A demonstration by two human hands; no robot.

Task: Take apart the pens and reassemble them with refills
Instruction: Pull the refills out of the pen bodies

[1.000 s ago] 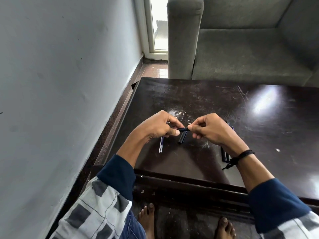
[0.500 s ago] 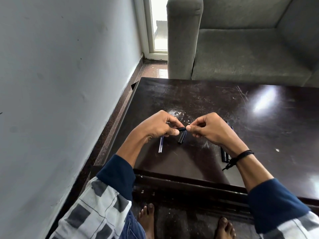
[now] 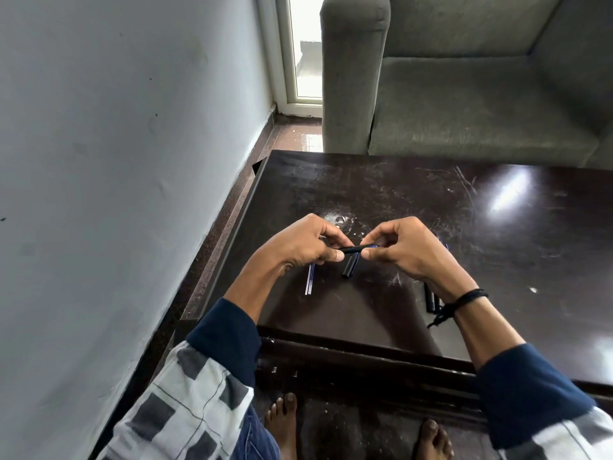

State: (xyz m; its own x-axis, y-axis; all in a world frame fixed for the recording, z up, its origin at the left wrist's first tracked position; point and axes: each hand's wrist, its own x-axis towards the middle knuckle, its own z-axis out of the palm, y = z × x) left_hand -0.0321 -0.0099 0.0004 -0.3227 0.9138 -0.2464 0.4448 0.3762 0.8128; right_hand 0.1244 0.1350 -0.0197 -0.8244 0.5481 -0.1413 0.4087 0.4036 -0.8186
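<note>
Two hands: the left hand (image 3: 306, 249) and the right hand (image 3: 413, 257) meet above the near-left part of the table, fingertips almost touching.
Pen barrel (image 3: 352, 250): a slim black tube held level between both hands and clear of the table top. Only a short stretch shows between the fingers.
Left grip: the thumb and curled fingers pinch the barrel's left end.
Right grip: the thumb and forefinger pinch the right end, where a speck of blue shows. The other fingers are curled underneath.
Loose pen piece (image 3: 350, 268): a short black cylinder with a dull finish, lying on the table just below the held barrel. Its far end is hidden by the barrel.
Refills (image 3: 309, 283): two thin straight rods, blue and pale, side by side on the table. Their far ends are tucked under the left hand.
Black tubes (image 3: 430, 298): these lie on the table beside the right wrist, partly covered, so I cannot tell how many there are.
Table (image 3: 431, 200): dark brown and glossy, scratched, with white scuffs and a patch of glare.
Wristband (image 3: 466, 298): black cord, knotted, on the right wrist.
Sleeves (image 3: 225, 340): navy cuffs over grey-and-white checked cloth.
Sofa (image 3: 464, 94): grey coarse fabric, past the table's far edge.
Wall (image 3: 116, 127): pale and matte, on the left.
</note>
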